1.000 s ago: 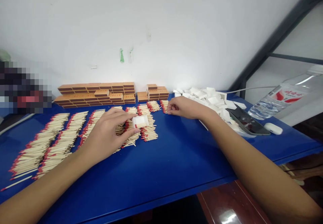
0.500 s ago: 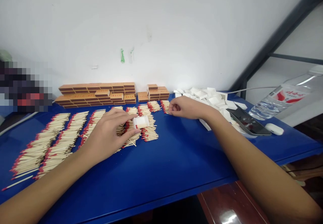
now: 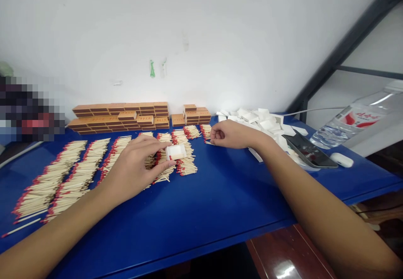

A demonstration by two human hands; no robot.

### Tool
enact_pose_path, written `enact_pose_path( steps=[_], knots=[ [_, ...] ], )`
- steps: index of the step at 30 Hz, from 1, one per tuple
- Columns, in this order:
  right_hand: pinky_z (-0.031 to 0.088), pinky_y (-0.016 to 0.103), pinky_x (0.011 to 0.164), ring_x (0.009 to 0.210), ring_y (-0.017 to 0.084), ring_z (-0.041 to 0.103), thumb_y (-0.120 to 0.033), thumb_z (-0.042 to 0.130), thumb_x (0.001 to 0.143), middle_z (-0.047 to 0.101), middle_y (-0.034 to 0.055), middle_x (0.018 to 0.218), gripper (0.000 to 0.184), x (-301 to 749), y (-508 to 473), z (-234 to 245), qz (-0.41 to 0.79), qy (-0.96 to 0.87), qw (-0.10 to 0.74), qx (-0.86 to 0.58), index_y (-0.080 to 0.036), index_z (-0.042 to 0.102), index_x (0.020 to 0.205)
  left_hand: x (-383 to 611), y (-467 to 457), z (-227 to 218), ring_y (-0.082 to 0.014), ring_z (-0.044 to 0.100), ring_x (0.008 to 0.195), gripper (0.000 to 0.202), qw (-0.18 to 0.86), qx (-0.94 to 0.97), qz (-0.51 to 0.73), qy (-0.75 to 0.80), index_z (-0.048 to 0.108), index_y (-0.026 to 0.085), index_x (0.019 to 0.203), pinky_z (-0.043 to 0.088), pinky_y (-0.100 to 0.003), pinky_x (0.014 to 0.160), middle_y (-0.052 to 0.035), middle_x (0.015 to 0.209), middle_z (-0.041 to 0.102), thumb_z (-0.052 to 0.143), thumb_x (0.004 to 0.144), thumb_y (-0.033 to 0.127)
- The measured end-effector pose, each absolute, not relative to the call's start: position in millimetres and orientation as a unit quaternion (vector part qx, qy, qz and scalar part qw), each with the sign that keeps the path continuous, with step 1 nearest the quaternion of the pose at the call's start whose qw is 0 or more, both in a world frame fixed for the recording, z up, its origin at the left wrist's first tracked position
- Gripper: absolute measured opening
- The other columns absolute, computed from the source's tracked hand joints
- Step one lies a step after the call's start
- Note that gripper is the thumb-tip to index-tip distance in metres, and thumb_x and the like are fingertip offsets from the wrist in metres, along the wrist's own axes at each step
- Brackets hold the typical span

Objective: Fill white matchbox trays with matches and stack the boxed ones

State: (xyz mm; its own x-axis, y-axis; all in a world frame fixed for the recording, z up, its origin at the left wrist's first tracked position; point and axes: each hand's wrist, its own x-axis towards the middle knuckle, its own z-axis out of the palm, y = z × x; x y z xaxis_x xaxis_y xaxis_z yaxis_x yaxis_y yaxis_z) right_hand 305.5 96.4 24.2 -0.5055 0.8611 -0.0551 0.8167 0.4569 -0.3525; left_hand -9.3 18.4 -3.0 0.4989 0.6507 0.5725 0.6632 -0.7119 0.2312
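Note:
My left hand point(image 3: 141, 159) grips a small white matchbox tray point(image 3: 176, 152) between thumb and fingers, its open side facing up. A few matches with red heads lie inside the tray. At the right end of the match rows, my right hand point(image 3: 229, 134) is closed in a pinch beside a small pile of matches point(image 3: 205, 131). From its fingertips a single match point(image 3: 210, 143) sticks out to the left, red head outward. Further rows of matches point(image 3: 71, 168) spread over the table to the left, partly hidden by my left hand and forearm.
Stacked orange-brown matchboxes point(image 3: 121, 119) line the wall at the back. White empty trays point(image 3: 264, 121) are heaped on the right, with a phone point(image 3: 311, 151), a white earphone case point(image 3: 342, 160) and a tilted water bottle point(image 3: 349, 119) nearby. All rest on a blue table point(image 3: 189, 224).
A single match now shows at my right fingertips, a little apart from the small pile. My left hand and the tray have stayed almost where they were.

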Motion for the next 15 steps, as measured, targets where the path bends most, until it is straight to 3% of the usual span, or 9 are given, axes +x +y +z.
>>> enact_pose_path(
  steps=[7,15],
  knots=[
    [0.042,0.029,0.059,0.065,0.015,0.06,-0.026,0.066,0.082,0.071,0.0032,0.077,0.009,305,98,22,0.188,-0.849,0.038,-0.493,-0.019,0.071,0.083,-10,18,-3,-0.0244,0.064,0.101,0.034,0.004,-0.865,-0.331,-0.376,0.071,0.02,0.119,0.049,-0.04,0.092,-0.0059,0.106,0.075,0.072,0.092,0.041],
    [0.039,0.028,0.058,0.063,0.013,0.057,-0.032,0.063,0.086,0.068,0.0015,0.074,0.014,293,83,33,0.227,-0.871,0.091,-0.427,-0.019,0.068,0.084,-9,19,-4,-0.0246,0.063,0.1,0.033,-0.013,-0.865,-0.329,-0.378,0.07,0.021,0.119,0.048,-0.04,0.092,-0.006,0.105,0.074,0.071,0.092,0.04]
  ],
)
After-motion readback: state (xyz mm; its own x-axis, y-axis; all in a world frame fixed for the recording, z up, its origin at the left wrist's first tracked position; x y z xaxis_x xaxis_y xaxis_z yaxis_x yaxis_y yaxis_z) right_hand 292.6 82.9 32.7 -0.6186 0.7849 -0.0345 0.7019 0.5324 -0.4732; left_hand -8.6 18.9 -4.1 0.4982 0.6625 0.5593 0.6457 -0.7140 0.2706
